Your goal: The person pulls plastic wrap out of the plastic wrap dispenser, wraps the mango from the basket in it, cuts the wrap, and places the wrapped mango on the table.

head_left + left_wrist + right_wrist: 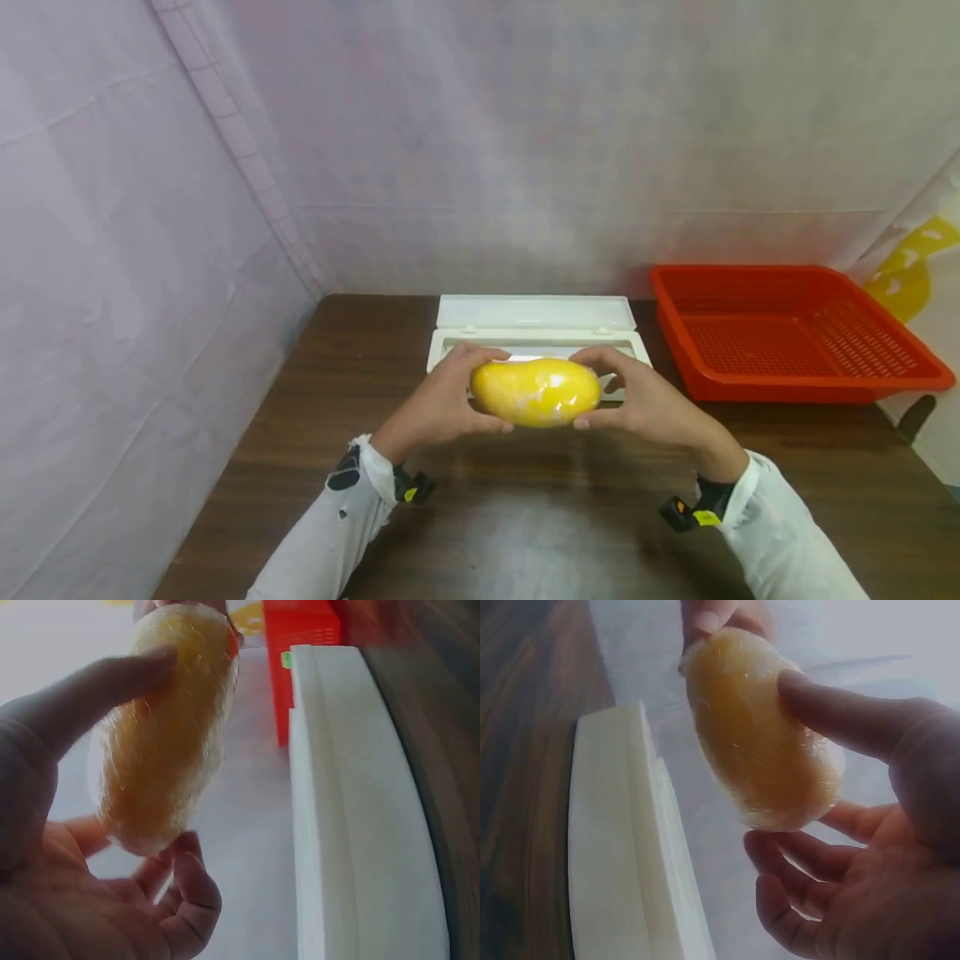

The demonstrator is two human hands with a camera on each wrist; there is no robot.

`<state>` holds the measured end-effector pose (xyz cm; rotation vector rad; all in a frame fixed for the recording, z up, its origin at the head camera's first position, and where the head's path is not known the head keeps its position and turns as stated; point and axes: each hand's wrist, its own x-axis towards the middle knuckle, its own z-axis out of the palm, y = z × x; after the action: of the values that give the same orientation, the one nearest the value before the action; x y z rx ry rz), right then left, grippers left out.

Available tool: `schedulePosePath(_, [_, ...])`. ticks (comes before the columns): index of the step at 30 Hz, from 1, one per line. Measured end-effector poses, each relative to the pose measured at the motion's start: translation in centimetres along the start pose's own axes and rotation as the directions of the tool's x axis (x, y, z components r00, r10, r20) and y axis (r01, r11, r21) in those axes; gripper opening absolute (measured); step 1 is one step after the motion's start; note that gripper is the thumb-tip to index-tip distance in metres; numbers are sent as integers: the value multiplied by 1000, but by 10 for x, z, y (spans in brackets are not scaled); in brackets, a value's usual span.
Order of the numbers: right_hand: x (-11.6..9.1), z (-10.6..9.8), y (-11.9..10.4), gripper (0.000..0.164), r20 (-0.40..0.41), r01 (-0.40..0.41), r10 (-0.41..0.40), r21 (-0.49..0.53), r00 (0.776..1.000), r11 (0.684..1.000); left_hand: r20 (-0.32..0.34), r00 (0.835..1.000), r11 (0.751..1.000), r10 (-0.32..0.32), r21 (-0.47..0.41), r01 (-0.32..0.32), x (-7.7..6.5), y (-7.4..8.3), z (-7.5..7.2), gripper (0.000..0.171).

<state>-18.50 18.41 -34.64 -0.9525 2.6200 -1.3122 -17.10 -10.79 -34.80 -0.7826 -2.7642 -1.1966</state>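
Note:
A yellow mango (536,392) wrapped in shiny clear film is held up above the table between both hands. My left hand (453,396) grips its left end, the thumb (142,671) lying along the wrapped skin and the fingers curled round the far side. At the other end my right hand (648,400) pinches it, with the thumb (840,712) on the near face. Behind the mango is a long white plastic box (437,350) with its hinged lid (536,312) raised; the hands and fruit hide part of the box.
To the right at the back sits a red perforated plastic basket (787,383). The dark wooden table (300,467) runs up to white sheeting (525,150) at the back and left. Yellow-patterned cloth (911,267) hangs beyond the basket.

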Motion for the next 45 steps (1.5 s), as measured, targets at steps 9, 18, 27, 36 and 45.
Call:
schedulePosePath(9, [-7,6,1,68,16,-42,45,-153,999,987,45,998,996,40,82,-44,-5,-3,8,72])
schedulePosePath(18, [-11,16,15,67,55,77,-67,-214,996,974,126,992,991,13,130,-29,-8,-18,24,79])
schedulePosePath(27, [-12,29,28,68,79,74,-57,-228,995,971,138,990,971,30,233,-62,-10,-31,40,77])
schedulePosePath(36, [-10,40,38,67,108,72,-48,-227,993,971,179,982,967,-59,256,12,-12,-34,47,74])
schedulePosePath(45, [-8,45,42,67,126,41,-12,-226,992,973,195,977,960,-82,280,25,-12,-35,50,74])
